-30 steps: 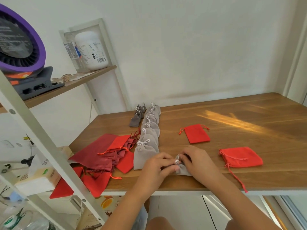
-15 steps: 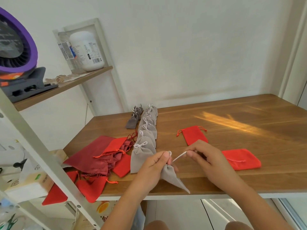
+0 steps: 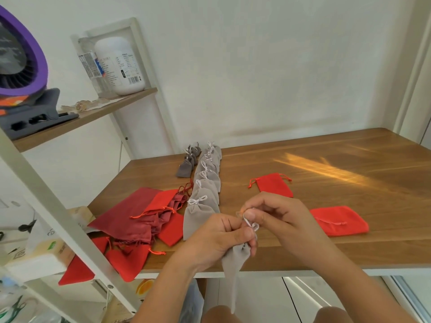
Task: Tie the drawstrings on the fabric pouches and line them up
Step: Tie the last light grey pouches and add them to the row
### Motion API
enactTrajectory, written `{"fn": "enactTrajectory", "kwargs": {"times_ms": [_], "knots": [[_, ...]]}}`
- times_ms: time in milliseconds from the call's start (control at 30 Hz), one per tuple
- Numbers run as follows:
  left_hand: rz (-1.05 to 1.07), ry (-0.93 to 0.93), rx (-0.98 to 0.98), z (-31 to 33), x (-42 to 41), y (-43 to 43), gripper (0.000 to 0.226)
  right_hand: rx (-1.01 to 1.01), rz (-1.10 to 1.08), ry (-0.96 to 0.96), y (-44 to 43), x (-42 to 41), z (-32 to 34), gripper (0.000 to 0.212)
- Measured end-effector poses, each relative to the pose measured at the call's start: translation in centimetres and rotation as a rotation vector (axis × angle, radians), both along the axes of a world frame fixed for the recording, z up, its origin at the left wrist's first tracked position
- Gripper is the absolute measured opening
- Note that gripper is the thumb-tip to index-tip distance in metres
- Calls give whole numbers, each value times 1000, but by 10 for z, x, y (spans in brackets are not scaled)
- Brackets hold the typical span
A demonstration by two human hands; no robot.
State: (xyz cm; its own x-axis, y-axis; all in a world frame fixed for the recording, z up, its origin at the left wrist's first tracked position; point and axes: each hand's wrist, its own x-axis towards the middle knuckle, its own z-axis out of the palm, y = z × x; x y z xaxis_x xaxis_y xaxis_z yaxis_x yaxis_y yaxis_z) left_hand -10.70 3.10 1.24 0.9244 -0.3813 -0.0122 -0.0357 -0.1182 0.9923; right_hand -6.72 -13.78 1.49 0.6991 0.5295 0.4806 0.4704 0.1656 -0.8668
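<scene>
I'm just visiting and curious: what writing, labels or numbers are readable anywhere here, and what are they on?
No text here can be quoted; none reads clearly.
White jar on the shelf: printed label with a barcode, too small to read.
Clear bottle beside it: barcode label, blurred.
Box at lower left: green mark, lettering unreadable.
Pouches: no print visible.

The small pale grey drawstring pouch [image 3: 233, 271] is seen to be of soft, matt, velvety cloth, as is the row of tied grey pouches [image 3: 206, 190]. Its thin white drawstring [image 3: 251, 226] is made of smooth cord. A flat bright red pouch [image 3: 339, 221] is of matt cloth, while a faint satin sheen is shown by the large dark red pouch [image 3: 126, 217]. The brown wooden desk [image 3: 326, 248] is finished smooth and slightly glossy, its grain visible. The tall white bottle [image 3: 120, 64] looks to be smooth plastic.
</scene>
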Motion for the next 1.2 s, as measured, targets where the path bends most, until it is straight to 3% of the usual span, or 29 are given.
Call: {"fn": "enactTrajectory", "kwargs": {"times_ms": [133, 333, 500, 600, 867, 1100, 1200], "knots": [[33, -12, 82, 3, -1, -4, 24, -40, -63, 29, 3, -3, 5, 7], [130, -52, 156, 8, -5, -6, 27, -120, -57, 88, 3, 2, 15, 3], [219, -81, 104, 13, -8, 3, 35, -163, -10, 151, -9, 6, 16, 35], [181, -92, 71, 14, -7, 8, 35, -152, 20, 194, -12, 2, 14, 42], [134, -235, 204, 8, -1, 13, 42, -71, -153, 186, 2, -12, 5, 24], [92, -257, 305, 14, -3, 19, 27, 58, -261, 181, 10, -20, 3, 20], [126, -267, 242, 17, -7, 18, 21, 43, -240, 134, 10, -19, 2, 17]]}}
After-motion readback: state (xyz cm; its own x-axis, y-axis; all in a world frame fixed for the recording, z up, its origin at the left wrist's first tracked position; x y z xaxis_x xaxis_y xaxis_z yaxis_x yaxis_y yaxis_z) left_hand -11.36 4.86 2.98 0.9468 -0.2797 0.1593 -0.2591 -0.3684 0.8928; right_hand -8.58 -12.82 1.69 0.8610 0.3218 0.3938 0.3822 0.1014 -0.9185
